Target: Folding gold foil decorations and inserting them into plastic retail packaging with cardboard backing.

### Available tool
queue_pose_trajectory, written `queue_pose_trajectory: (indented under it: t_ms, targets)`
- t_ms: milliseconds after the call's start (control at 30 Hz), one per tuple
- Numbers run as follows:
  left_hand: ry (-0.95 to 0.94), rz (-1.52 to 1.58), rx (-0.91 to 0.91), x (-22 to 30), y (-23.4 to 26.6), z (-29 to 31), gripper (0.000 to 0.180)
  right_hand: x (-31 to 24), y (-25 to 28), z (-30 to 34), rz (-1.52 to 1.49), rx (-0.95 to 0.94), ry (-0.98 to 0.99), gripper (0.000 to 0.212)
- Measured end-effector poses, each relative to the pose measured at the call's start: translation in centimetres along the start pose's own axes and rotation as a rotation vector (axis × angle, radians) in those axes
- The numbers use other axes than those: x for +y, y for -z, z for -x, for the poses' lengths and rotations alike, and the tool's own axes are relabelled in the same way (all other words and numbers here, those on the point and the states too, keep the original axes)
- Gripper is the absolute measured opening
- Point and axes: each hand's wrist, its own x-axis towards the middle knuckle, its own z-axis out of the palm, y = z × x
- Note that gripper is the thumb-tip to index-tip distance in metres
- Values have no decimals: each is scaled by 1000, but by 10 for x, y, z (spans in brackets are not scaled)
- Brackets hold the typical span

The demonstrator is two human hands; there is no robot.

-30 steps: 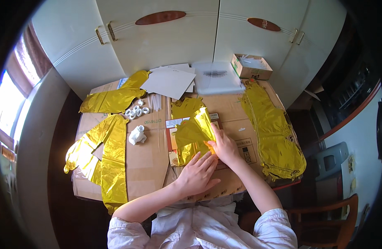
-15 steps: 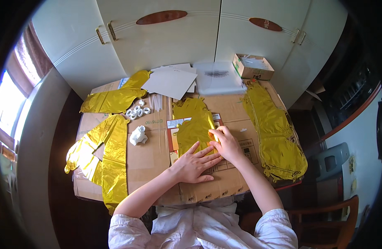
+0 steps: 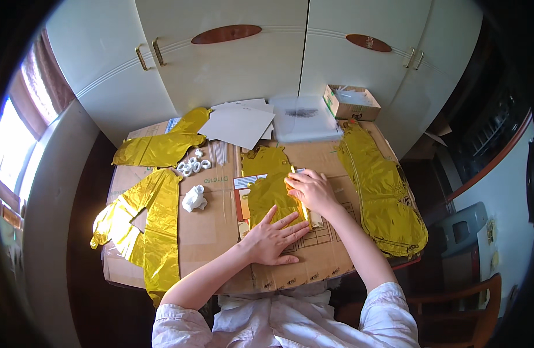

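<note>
cardboard (image 3: 215, 232) covers the tabletop below pale cabinet doors (image 3: 232, 69). at its middle, a folded gold foil sheet (image 3: 270, 200) lies over a flat red-and-white printed piece (image 3: 242, 182). the left hand (image 3: 271, 240) is palm down with fingers spread wide, fingertips on the foil's lower part, gripping nothing. the right hand (image 3: 313, 192) bends its fingers at the foil's right edge; whether it pinches, i cannot tell. to the left sit a crumpled white lump (image 3: 194, 198), white rings (image 3: 188, 168) and another gold foil piece (image 3: 161, 220); to the right, a long foil piece (image 3: 383, 191). farther back are white sheets (image 3: 238, 123) and an open box (image 3: 352, 111).
</note>
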Motion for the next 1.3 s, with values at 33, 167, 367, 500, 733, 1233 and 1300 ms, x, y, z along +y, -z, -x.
queue_pose_trajectory:
  t_ms: [33,167,367,500,733,1233,1300]
  targets:
    - [2,-1,-4,0,0,1,81,2,-2,-5,-34,-34,-19,37]
    - [12,-9,3,0,-2,3,82,11,-15,-25,0,11,19,37]
    - [5,-26,14,1,-2,-1,82,40,-33,-51,-339,109,-83,32]
    - [20,-32,9,1,-1,3,81,39,-25,-67,-262,-53,-22,34]
    - [22,-29,11,2,-1,2,81,48,-28,-68,-240,-92,-22,33]
    - [32,-19,28,3,-1,2,81,47,-31,-65,-229,-59,-8,27]
    - [31,-16,27,3,-2,2,82,46,-31,-65,-229,-60,-12,27]
